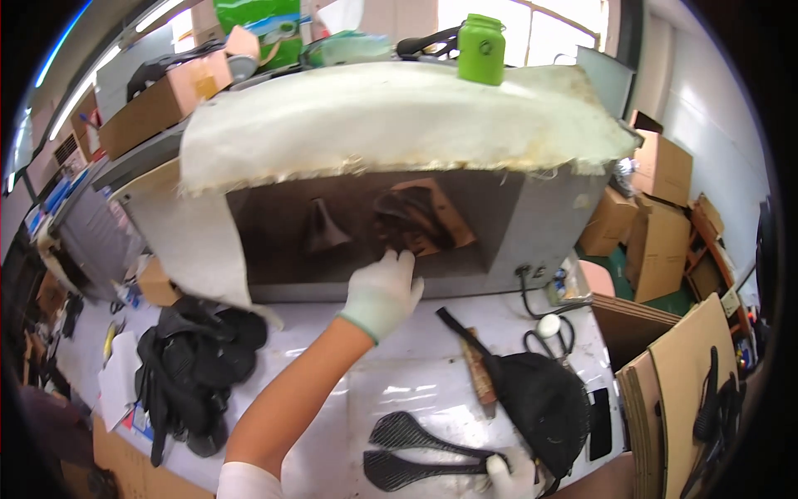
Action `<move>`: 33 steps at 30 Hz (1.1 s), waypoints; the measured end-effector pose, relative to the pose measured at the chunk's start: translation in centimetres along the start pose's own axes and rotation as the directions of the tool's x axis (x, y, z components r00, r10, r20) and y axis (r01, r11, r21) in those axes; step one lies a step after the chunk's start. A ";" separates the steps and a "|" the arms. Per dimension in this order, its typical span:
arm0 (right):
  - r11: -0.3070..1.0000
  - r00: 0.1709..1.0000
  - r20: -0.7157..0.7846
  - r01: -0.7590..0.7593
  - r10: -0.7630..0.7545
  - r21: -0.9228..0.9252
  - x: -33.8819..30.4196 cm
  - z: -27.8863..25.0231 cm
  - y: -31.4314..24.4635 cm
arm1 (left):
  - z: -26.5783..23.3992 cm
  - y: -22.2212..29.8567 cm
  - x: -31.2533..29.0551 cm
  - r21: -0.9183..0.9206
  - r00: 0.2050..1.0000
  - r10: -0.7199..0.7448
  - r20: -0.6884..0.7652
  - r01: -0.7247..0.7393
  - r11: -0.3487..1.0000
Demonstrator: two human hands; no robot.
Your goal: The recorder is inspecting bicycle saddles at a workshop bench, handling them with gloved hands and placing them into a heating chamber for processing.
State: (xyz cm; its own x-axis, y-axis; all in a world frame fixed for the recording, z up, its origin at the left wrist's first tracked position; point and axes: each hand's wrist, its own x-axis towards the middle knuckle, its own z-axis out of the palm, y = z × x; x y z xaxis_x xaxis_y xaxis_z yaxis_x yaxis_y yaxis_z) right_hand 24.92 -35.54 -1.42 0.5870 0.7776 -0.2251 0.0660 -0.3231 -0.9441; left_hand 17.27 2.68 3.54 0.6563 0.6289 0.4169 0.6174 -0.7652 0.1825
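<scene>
My left hand (pixel 384 293), in a white glove, reaches into the mouth of a grey metal box (pixel 549 224). Its fingers look stretched forward and its thumb stands apart; the fingertips are lost in shadow by a dark curved piece (pixel 411 216) on a brown cardboard sheet (pixel 453 218). Whether they touch it, I cannot tell. Left of it inside stands a dark, saddle-shaped piece (pixel 326 229). At the lower right my right hand (pixel 511 476), also gloved, is closed on the narrow end of a black bicycle saddle shell (pixel 416 453) with a woven texture and a long central gap.
A pale frayed cloth (pixel 399 125) covers the box top, bearing a green jar (pixel 481 50). Black padded items (pixel 195 366) lie on the table at left. Right are a black pouch (pixel 540 399), scissors (pixel 553 337), a phone (pixel 598 424) and cardboard sheets (pixel 690 374).
</scene>
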 end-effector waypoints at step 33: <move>0.413 0.990 -0.117 0.138 -0.077 0.900 20.7 11.1 -9.0 | -4.9 0.5 -43.3 -0.494 0.760 -0.553 -0.340 0.356 0.793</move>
State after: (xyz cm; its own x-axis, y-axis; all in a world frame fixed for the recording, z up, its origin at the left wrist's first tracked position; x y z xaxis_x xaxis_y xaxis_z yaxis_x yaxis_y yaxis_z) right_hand 27.50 -10.53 -0.23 0.6704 0.7318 -0.1225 -0.6182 0.4595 -0.6377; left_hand -12.95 -25.63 -10.06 0.0100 0.8545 0.5194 0.5090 -0.4514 0.7329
